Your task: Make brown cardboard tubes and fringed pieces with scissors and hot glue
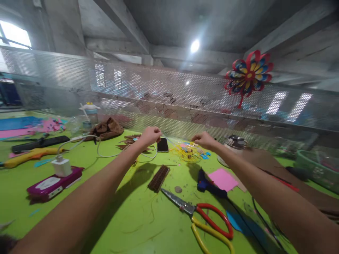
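My left hand (151, 136) is raised over the far part of the green table, its fingers curled together beside a black phone (162, 145). Across from it, my right hand (205, 140) has its fingertips pinched above a tangle of yellow threads (188, 152) mixed with coloured scraps. Whatever either hand holds is too small to make out. Nearer me lie a bundle of thin brown sticks (159, 178), scissors (189, 209) with one red and one yellow handle, and a dark blue glue gun (210, 185). Pink paper (223, 179) rests beside the glue gun.
A purple power strip (54, 185) with a white charger (61, 165) stands left, its cable running across the table. Behind it lies a yellow-orange tool (31, 157). A perforated metal screen (169, 102) carries a paper flower (249, 76). A green basket (316, 171) sits right.
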A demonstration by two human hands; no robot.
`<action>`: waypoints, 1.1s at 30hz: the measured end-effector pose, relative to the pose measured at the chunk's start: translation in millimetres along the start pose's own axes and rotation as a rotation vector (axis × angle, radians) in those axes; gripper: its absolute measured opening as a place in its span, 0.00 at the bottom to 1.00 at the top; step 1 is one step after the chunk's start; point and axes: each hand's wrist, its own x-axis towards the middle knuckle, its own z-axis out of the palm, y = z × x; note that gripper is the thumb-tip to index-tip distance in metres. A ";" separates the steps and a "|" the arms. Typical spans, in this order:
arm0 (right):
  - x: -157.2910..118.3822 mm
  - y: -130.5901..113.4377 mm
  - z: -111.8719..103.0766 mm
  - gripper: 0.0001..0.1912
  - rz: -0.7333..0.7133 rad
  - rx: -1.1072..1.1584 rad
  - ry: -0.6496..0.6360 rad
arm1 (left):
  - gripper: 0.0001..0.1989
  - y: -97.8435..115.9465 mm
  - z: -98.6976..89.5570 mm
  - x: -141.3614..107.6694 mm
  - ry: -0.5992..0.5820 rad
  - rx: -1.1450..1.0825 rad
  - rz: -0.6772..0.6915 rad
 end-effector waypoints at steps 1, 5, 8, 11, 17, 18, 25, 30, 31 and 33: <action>-3.6 -13.6 2.0 0.15 -0.034 0.018 0.019 | 0.07 5.4 4.8 -1.6 0.009 -0.028 0.022; -7.6 -58.2 14.5 0.17 -0.113 0.066 0.026 | 0.06 23.9 25.4 -8.3 0.048 -0.179 0.097; -2.9 -67.7 20.5 0.16 -0.080 0.070 -0.007 | 0.06 31.7 37.3 -11.9 0.068 -0.262 0.134; 4.4 -57.8 19.6 0.16 -0.033 0.065 -0.052 | 0.07 36.3 43.6 -9.7 0.104 -0.307 0.148; 4.2 -7.4 14.1 0.16 0.085 0.018 -0.165 | 0.05 40.5 24.0 1.5 0.295 -0.409 0.141; 0.3 1.4 14.7 0.17 0.096 0.007 -0.188 | 0.05 38.4 17.5 0.6 0.322 -0.426 0.134; -18.6 9.0 46.0 0.15 -0.026 -0.063 -0.425 | 0.06 8.1 -1.0 -35.9 0.278 -0.514 0.054; -1.5 -11.2 83.8 0.15 -0.067 -0.223 -0.393 | 0.11 -0.7 0.0 -63.3 0.198 -0.565 0.032; 3.9 -12.0 89.0 0.15 -0.057 -0.257 -0.355 | 0.12 -1.2 -1.1 -67.7 0.187 -0.568 0.034; 15.1 -10.9 95.9 0.16 -0.030 -0.322 -0.259 | 0.13 -2.0 -3.1 -75.6 0.171 -0.569 0.041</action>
